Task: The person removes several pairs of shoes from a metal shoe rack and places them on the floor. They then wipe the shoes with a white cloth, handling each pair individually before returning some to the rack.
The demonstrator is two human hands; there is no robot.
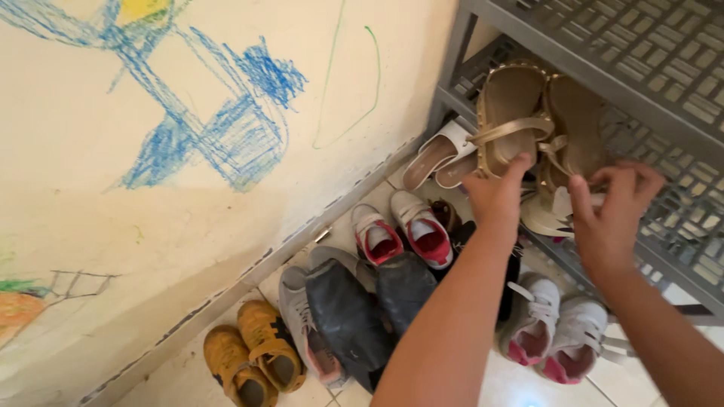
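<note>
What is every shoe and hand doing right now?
Gold sandals: on the grey rack, both hands on them.
Left hand: grip on one sandal.
Right hand: fingers on the other.
White-and-red sneakers: on the floor, side by side.
Yellow shoes: on the floor by the wall.

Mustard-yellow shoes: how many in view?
2. Both mustard-yellow shoes sit on the floor by the wall at lower left: one nearer the corner, the other beside it, next to a grey shoe. None looks hidden.

Soft, even daylight fills my view; the wall (188, 226) looks warm and bright. My arms cast a faint shadow there. A glare spot shines on the floor tiles (520, 392) (bottom edge). Edges bend slightly; my hands blur a little.
</note>
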